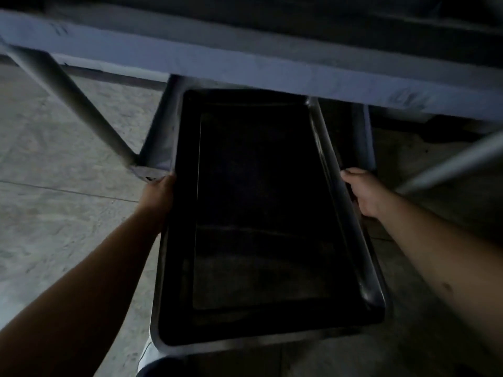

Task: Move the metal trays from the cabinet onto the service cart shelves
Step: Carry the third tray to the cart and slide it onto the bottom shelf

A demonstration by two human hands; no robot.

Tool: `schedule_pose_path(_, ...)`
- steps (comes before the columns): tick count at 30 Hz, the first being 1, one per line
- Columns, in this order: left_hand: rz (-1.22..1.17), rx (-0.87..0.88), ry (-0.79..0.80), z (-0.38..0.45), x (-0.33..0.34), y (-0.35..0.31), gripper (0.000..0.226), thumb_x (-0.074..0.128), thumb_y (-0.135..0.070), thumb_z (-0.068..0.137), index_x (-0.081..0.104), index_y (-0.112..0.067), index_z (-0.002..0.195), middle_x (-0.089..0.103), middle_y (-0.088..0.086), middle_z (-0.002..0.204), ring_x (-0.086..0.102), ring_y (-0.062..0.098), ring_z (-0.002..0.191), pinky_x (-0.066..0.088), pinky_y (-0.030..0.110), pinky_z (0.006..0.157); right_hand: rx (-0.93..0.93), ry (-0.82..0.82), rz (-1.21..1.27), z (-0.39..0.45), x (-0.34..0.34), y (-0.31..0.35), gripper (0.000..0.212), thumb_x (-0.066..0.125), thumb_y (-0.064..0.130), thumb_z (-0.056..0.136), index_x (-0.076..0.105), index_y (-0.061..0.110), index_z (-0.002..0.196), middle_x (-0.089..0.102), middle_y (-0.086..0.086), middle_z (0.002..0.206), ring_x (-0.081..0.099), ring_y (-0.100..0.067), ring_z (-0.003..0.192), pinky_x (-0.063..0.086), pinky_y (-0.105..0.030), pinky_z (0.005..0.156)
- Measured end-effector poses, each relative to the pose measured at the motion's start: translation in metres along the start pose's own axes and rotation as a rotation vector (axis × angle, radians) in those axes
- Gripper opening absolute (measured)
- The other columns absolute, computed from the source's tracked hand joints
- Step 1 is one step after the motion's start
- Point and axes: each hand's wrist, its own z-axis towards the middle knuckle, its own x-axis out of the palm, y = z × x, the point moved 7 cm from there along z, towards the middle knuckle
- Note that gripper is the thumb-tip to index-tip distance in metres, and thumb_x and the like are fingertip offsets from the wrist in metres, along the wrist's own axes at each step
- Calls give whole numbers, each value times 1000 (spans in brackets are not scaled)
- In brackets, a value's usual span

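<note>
Hands [160, 195] [363, 193] are both closed on the long rims of the metal tray [266, 221], its far end under the cart's upper shelf [245, 69] — keep it level and slide it straight in — watch the legs.

Metal tray [261, 213] between my left grip [160, 194] and right grip [362, 191], far end under the cart's upper shelf [245, 63], floor [54, 172] below.

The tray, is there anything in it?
Empty, as far as the dim light shows. The metal tray has a bare dark bottom, and the left hand and right hand grip its long sides.
</note>
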Motion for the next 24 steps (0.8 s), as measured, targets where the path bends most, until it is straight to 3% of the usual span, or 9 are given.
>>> schedule_pose_path(3,13,54,12,28,0,-7,37,40,-24,105,61,-2,126,63,27,122,60,39,111,45,37,84,6,-16,18,25,11,0,20,47,26,100,52,22,119,55,-8,111,53,-24,103,41,-32,73)
schedule_pose_path(5,-3,40,23,41,1,-11,38,39,-25,104,59,-3,127,62,26,125,59,39,113,47,42,92,-3,-44,16,35,12,4,32,47,27,100,50,16,129,51,-9,120,48,-26,113,40,-37,85)
schedule_pose_path(8,-99,-26,21,51,3,-14,39,42,-31,103,65,-4,120,67,19,107,61,29,93,44,35,77,15,-40,-4,40,11,7,40,45,28,100,45,14,138,49,-9,127,45,-25,114,36,-40,92)
schedule_pose_path(12,-238,-41,7,61,4,-13,41,56,-51,93,72,-14,82,67,-1,70,63,16,67,48,28,62,-14,-58,-51,53,9,13,38,47,29,100,50,12,133,54,-16,131,49,-26,107,39,-39,93)
schedule_pose_path(15,-398,-77,49,59,5,-14,40,59,-54,91,71,-15,84,71,1,69,69,14,60,53,27,57,-89,-99,-188,61,5,29,38,47,35,99,55,14,129,59,-12,123,53,-24,98,40,-32,88)
schedule_pose_path(18,-622,-127,255,44,15,-7,45,47,-51,97,73,-17,83,73,2,67,71,16,59,56,29,56,-97,-83,-266,48,1,23,48,41,50,96,52,21,132,57,-6,119,54,-26,106,42,-37,96)
schedule_pose_path(20,-606,-89,295,25,22,9,47,44,-51,99,77,-23,81,71,1,71,69,17,63,54,33,62,-134,-139,-321,21,-7,1,45,39,55,95,60,21,117,60,-6,109,56,-27,102,44,-38,91)
schedule_pose_path(22,-547,-62,214,4,21,26,39,51,-52,95,75,-24,83,72,0,73,69,16,65,55,32,62,-197,-195,-382,-12,-18,-33,36,43,49,95,61,19,86,63,-8,88,59,-28,85,44,-38,77)
schedule_pose_path(24,-544,-52,101,-5,15,35,37,56,-52,90,74,-22,80,72,0,70,69,16,64,54,31,59,-233,-124,-337,-40,-21,-66,25,50,35,96,63,24,77,63,-4,76,59,-19,74,44,-37,71)
